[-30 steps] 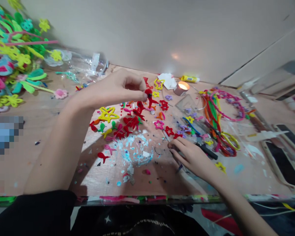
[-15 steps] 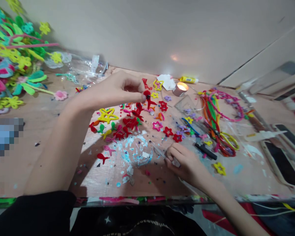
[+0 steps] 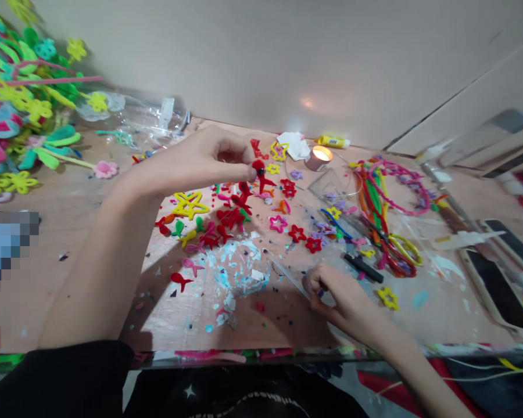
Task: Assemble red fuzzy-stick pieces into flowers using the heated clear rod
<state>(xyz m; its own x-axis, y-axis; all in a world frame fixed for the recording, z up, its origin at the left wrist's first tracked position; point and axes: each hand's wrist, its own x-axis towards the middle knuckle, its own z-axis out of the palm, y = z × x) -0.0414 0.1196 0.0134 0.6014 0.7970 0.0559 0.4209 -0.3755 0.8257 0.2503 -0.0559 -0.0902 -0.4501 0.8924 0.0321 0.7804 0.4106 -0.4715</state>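
Observation:
My left hand is raised over the middle of the table. Thumb and forefinger pinch a small red fuzzy-wire fish with a dark eye, its tail hanging down. Beneath it lie more red fish. Low on the right, my right hand rests by the near end of a thin pale stick lying on the table. Its fingers are loosely curled, with a gap between thumb and fingers. Pale blue and white flakes surround the stick's far tip. A single red fish lies left of them.
A lit candle burns near the wall beside a yellow tube. Scissors, a black stick-like object and phones lie to the right. Fuzzy-wire flowers pile up at the far left. A yellow star lies mid-table.
My right hand has slid back to the right along the pale stick, exposing more of it; the stick has stayed in place. My left hand still holds the red fish, almost unmoved.

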